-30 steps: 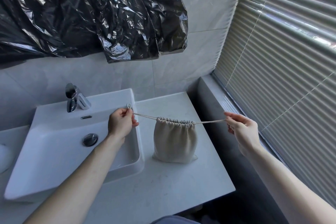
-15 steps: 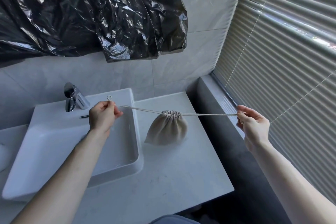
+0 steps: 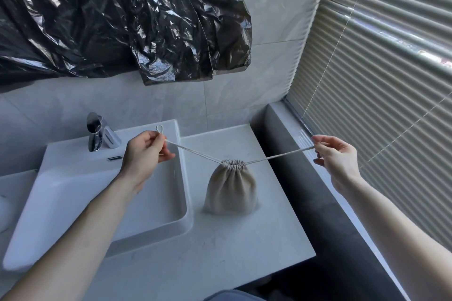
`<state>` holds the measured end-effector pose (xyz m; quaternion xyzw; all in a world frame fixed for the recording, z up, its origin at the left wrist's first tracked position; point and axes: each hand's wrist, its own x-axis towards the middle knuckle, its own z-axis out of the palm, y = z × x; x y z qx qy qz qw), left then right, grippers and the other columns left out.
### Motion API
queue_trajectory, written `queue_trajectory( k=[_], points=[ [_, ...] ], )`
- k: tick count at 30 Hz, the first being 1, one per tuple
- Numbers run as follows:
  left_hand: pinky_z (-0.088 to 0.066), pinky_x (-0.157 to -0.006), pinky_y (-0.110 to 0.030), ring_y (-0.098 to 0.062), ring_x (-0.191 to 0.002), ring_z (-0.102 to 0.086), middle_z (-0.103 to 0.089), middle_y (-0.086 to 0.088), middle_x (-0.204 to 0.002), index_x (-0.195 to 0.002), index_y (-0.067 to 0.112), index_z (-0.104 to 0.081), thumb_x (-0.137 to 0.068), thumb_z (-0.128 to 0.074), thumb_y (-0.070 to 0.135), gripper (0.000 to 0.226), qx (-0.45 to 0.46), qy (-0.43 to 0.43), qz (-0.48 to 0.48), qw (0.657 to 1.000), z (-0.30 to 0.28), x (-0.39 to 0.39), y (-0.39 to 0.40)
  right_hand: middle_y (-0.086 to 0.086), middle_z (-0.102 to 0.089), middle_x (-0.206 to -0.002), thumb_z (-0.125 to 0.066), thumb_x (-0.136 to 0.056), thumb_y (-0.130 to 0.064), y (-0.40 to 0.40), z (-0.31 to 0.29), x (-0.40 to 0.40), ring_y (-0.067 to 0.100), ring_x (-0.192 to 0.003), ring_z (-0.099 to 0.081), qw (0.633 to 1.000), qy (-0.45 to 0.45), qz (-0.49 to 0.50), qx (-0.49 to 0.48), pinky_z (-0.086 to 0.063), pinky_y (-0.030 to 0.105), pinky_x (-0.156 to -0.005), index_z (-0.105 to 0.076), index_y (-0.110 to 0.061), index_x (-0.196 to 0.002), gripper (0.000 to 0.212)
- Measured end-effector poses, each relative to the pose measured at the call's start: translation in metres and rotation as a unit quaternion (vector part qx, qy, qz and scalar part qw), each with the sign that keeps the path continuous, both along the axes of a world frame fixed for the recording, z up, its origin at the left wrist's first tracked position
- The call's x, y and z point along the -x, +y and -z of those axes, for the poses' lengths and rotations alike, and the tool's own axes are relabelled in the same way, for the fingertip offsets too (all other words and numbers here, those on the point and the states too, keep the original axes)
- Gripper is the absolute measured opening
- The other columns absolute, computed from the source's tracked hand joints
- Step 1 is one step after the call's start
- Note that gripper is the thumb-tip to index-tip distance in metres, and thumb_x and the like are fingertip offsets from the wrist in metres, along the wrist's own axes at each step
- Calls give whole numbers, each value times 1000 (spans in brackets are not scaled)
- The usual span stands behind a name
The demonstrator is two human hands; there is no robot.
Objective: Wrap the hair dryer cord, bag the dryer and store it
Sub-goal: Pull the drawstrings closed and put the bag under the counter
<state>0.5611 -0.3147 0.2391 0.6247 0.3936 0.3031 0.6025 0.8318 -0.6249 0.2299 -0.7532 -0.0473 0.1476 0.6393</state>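
- The hair dryer itself cannot be seen; a beige cloth drawstring bag (image 3: 231, 190) stands on the counter (image 3: 220, 252) with its neck gathered tight, so nothing inside shows.
- Left hand (image 3: 144, 154) — grip pinched together on one drawstring (image 3: 193, 153), a small loop of cord poking up above the fingers.
- Right hand (image 3: 336, 159) — thumb and fingers pinched on the other drawstring end (image 3: 281, 156); both cords run taut and slope down to the bag's neck.
- Both forearms are cut off by the bottom of the view; a bit of grey fabric shows at the lower edge.
- The bag sits just right of a white sink (image 3: 105, 203), apart from its rim, with bare counter in front of it and behind it. The counter's right edge drops into a dark gap beside a window ledge.
- A chrome faucet (image 3: 95, 132) stands at the back of the sink.
- Crumpled black plastic sheeting (image 3: 110, 19) hangs over the pale tiled wall; closed slatted blinds (image 3: 379, 80) fill the right side.
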Motion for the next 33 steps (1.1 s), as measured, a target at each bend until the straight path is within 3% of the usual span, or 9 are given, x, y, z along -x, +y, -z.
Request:
queue_trajectory(
  k=[3,9,12,16,20,25,28,30,33],
  points=[
    [-67,-71,-29,-9,-59,-61,-58,-4,-75,-92,4,-64,-110,-52,7,21,5,-22,92,996,-22,-2,-20,-3,-64,-81,-63,-100,-4,16,-16,-8,10,-71,-56,1000,-16,-3,-14,-55,25,-65,-77,-26,-89,28],
    [-62,-67,-30,-21,-65,-63,-65,-4,-72,-93,1,-66,-107,-57,6,17,21,49,295,954,-45,6,-50,-4,-61,-74,-63,-103,-11,60,-55,-9,7,-66,-56,993,-99,-70,-8,-55,20,-58,-78,-21,-103,18],
    [-58,-66,-28,-22,-70,-64,-73,-6,-76,-94,6,-64,-107,-59,7,14,9,162,410,898,-32,13,-56,-5,-62,-77,-62,-104,-16,73,-61,-4,9,-66,-57,985,-126,-109,41,-55,22,-56,-79,-24,-101,19],
    [-55,-70,-31,-12,-68,-65,-81,-2,-90,-91,21,-58,-106,-56,20,15,-98,386,490,775,10,19,-52,0,-65,-81,-58,-103,-12,67,-42,0,15,-61,-56,969,-143,-146,141,-53,22,-50,-82,-24,-100,27],
    [-50,-69,-25,0,-64,-60,-78,9,-96,-89,26,-57,-102,-53,25,14,-182,481,504,694,36,19,-43,-1,-69,-76,-52,-97,-6,41,-14,7,19,-61,-63,932,-148,-188,272,-63,40,-66,-82,-21,-101,34],
    [-53,-71,-22,2,-62,-60,-71,10,-87,-81,30,-59,-101,-59,31,20,-163,431,502,732,35,8,-44,4,-61,-120,-59,-92,-30,16,30,50,29,-114,-60,841,-170,-236,456,-52,42,-96,-71,-29,-113,24],
    [-45,-67,-11,8,-69,-58,-73,12,-96,-82,31,-57,-102,-60,32,21,-188,394,510,741,31,1,-48,-1,-72,-95,-55,-97,-61,34,39,92,20,-86,-67,895,-20,-281,346,-52,33,-75,-76,-21,-100,45],
    [-50,-76,-18,0,-79,-61,-76,6,-109,-79,34,-55,-102,-60,32,23,-188,374,514,749,29,-1,-52,-1,-80,-95,-51,-95,-73,59,38,106,17,-74,-67,901,168,-298,266,-45,31,-66,-77,-17,-106,63],
    [-54,-89,-33,-15,-96,-68,-76,5,-114,-81,36,-58,-102,-60,32,21,-178,360,513,759,27,-2,-61,5,-85,-104,-51,-88,-84,95,43,101,18,-75,-71,905,241,-255,238,-40,31,-68,-78,-13,-107,78]
  ],
)
